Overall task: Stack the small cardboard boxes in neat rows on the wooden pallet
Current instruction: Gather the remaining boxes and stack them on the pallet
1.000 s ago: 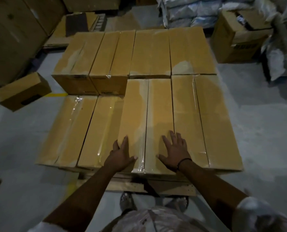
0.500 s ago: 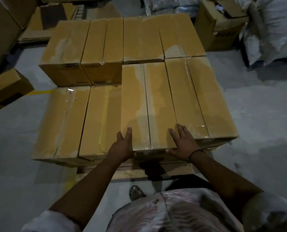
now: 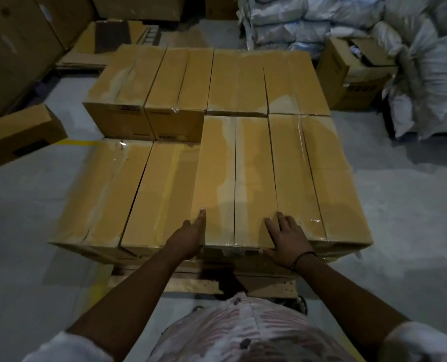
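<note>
At the pallet's (image 3: 204, 284) near edge, the head view showed the left hand (image 3: 187, 240) and right hand (image 3: 286, 240) flat and unclenched against the upper-layer box (image 3: 233, 184); even pressure would likely seat it flush.

Wooden pallet (image 3: 191, 284) on the grey concrete floor (image 3: 405, 231), taped cardboard boxes (image 3: 165, 194) in rows covering it, near edge planks showing below the boxes
</note>
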A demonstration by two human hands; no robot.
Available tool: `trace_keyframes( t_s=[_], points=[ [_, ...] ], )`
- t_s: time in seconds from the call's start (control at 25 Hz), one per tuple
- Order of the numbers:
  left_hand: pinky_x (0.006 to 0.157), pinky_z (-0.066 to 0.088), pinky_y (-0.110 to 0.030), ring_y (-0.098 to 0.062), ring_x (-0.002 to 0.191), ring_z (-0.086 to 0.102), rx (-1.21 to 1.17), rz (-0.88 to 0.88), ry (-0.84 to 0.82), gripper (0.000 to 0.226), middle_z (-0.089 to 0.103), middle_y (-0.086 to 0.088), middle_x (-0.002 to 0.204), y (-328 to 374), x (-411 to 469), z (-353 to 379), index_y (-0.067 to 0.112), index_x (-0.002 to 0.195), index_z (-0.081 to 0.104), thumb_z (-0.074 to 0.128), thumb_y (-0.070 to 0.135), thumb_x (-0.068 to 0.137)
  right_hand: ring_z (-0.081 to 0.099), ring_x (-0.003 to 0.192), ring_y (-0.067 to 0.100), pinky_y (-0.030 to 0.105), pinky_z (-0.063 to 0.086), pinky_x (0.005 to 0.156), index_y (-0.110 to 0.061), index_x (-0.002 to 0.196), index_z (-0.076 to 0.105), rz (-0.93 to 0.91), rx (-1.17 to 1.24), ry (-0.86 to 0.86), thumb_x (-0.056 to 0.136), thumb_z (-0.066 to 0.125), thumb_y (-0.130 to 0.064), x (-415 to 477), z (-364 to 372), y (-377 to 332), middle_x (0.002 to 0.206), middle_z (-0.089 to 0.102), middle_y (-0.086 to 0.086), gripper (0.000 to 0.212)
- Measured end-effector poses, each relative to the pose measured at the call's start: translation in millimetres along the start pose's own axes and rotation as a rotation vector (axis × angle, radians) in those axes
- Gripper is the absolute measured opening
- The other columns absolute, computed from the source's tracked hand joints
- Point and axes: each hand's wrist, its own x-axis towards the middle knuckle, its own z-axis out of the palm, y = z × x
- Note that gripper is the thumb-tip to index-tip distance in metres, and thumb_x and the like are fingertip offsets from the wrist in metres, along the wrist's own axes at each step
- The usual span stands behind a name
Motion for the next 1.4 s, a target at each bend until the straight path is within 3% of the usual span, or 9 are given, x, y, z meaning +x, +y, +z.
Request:
trace_keyframes(
  t_s=[0.52,0.88,1.16,1.4],
  points=[
    [0.093,0.054,-0.047,-0.037,0.110,0.059,-0.054,-0.033,0.011,0.126,0.049,-0.020,0.133,3,22,-13,0.040,0.157,-0.020,0.080,0.014,0.085,0.028,0.139,0.040,0.044,0.036,0.111,-0.025,0.159,0.012,-0.028,-0.036,-0.015,0.085,0.053,-0.076,23,-16,9,0.165,0.012,0.017,0.098],
    [0.092,0.055,-0.049,-0.036,0.106,0.060,-0.033,-0.011,0.002,0.131,0.055,-0.020,0.127,-3,29,-16,0.041,0.157,-0.018,0.084,0.013,0.080,0.030,0.138,0.041,0.046,0.040,0.109,-0.022,0.158,0.017,-0.005,-0.030,-0.013,0.085,0.060,-0.070,23,-15,4,0.164,0.016,0.018,0.096],
    [0.090,0.057,-0.047,-0.036,0.113,0.061,-0.025,-0.002,0.008,0.129,0.056,-0.021,0.136,-1,32,-24,0.038,0.161,-0.006,0.086,0.007,0.076,0.035,0.133,0.040,0.045,0.044,0.106,-0.026,0.157,0.021,-0.046,-0.015,-0.085,0.086,0.069,-0.058,27,-28,13,0.160,0.021,0.016,0.091],
    [0.087,0.059,-0.047,-0.033,0.107,0.063,-0.056,-0.026,0.012,0.128,0.057,-0.021,0.135,-2,34,-23,0.042,0.160,-0.004,0.085,0.005,0.076,0.037,0.132,0.041,0.045,0.043,0.105,-0.027,0.157,0.023,-0.034,-0.024,-0.090,0.087,0.069,-0.056,31,-27,11,0.160,0.024,0.016,0.089]
  ],
)
